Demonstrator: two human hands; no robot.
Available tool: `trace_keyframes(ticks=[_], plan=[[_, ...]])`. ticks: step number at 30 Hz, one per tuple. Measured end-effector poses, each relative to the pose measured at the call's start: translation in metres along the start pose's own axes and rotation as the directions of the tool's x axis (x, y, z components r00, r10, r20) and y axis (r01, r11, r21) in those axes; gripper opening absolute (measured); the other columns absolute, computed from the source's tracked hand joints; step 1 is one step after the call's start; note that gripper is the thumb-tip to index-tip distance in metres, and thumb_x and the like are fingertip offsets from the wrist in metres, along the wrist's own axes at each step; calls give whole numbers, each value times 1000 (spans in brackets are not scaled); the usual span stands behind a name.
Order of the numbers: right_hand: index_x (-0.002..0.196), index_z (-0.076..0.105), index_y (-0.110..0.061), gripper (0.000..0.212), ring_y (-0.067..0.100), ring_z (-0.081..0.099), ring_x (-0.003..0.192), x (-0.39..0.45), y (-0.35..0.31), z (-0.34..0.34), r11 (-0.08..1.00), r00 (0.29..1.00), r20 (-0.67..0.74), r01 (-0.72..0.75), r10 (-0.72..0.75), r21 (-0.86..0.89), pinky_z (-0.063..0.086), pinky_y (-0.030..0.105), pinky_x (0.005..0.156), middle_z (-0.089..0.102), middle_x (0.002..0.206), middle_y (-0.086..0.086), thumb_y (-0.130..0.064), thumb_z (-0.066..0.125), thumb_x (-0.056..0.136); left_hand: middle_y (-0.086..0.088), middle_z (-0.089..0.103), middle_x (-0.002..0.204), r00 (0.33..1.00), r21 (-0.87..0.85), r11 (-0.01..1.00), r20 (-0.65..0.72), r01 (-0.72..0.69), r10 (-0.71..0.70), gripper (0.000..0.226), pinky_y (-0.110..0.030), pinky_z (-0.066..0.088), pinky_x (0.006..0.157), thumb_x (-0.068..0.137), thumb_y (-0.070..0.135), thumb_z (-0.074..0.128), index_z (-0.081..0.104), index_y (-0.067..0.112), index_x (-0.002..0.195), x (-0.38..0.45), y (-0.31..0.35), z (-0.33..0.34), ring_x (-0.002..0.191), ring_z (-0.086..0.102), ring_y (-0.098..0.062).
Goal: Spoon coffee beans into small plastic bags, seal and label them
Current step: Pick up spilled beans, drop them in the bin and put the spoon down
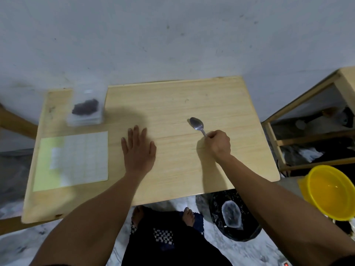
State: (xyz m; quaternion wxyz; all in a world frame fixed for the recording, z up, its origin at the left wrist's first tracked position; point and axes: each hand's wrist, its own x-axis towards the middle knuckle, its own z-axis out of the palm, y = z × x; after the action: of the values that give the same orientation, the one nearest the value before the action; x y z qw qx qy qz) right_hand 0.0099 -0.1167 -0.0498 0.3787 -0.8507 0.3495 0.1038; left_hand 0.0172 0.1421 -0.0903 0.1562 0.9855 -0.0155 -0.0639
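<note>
Pinching spoon handle in right hand, bowl resting empty on desk, ready to scoop. Left hand flat, fingers spread, pressing desk for balance. Filled bean bag on bag stack far left; label sheet near left, handy for labelling.

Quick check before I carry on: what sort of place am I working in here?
Probably a plain room at home, not a workshop: a small wooden table against a scuffed bare wall, a wooden shelf unit beside it, and a yellow plastic tub on the floor.
</note>
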Motion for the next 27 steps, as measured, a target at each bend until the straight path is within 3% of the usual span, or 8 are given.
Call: trace_keyframes(ticks=[5, 15, 18, 19, 23, 27], plan=[[89, 68, -19, 11, 21, 66, 94, 19, -11, -1, 989, 998, -45, 55, -49, 137, 54, 34, 89, 72, 100, 2, -13, 60, 85, -12, 26, 160, 996, 25, 1000, -91, -6, 8, 58, -54, 10, 121, 95, 39, 38, 34, 17, 149, -1, 2, 3, 150, 15, -31], [82, 71, -17, 12, 23, 70, 82, 98, -93, 3, 941, 981, -168, -30, 92, 338, 59, 33, 77, 74, 88, 6, -6, 67, 78, -10, 30, 158, 995, 115, 993, -102, 30, -18, 56, -54, 14, 121, 96, 39, 38, 38, 16, 147, 1, 7, -1, 150, 18, -30], [94, 72, -11, 13, 22, 65, 77, 111, -105, 6, 957, 983, -165, -28, 79, 289, 52, 25, 60, 70, 90, 6, -7, 64, 84, -9, 30, 158, 994, 136, 990, -104, 38, -24, 55, -53, 13, 121, 95, 39, 37, 40, 16, 146, 2, 7, -1, 150, 18, -29], [96, 71, -10, 14, 21, 64, 78, 113, -107, 8, 964, 983, -168, -25, 72, 265, 51, 24, 60, 69, 92, 5, -8, 64, 85, -9, 30, 158, 994, 136, 990, -106, 39, -25, 55, -53, 12, 121, 95, 38, 38, 40, 16, 146, 2, 7, -1, 150, 18, -28], [104, 66, -11, 16, 20, 60, 84, 116, -109, 17, 989, 978, -209, 3, 28, 148, 52, 29, 78, 65, 103, 2, -10, 58, 91, -9, 28, 159, 994, 134, 990, -107, 38, -23, 56, -52, 11, 121, 95, 38, 39, 40, 16, 146, 3, 6, 0, 150, 17, -28], [106, 67, -8, 17, 28, 65, 92, 115, -108, 23, 998, 981, -192, 20, -8, 63, 56, 40, 84, 67, 105, 8, -10, 56, 92, -8, 26, 160, 995, 134, 990, -93, 44, -32, 57, -52, 10, 121, 95, 39, 38, 38, 17, 147, 4, 6, 0, 151, 15, -27]])
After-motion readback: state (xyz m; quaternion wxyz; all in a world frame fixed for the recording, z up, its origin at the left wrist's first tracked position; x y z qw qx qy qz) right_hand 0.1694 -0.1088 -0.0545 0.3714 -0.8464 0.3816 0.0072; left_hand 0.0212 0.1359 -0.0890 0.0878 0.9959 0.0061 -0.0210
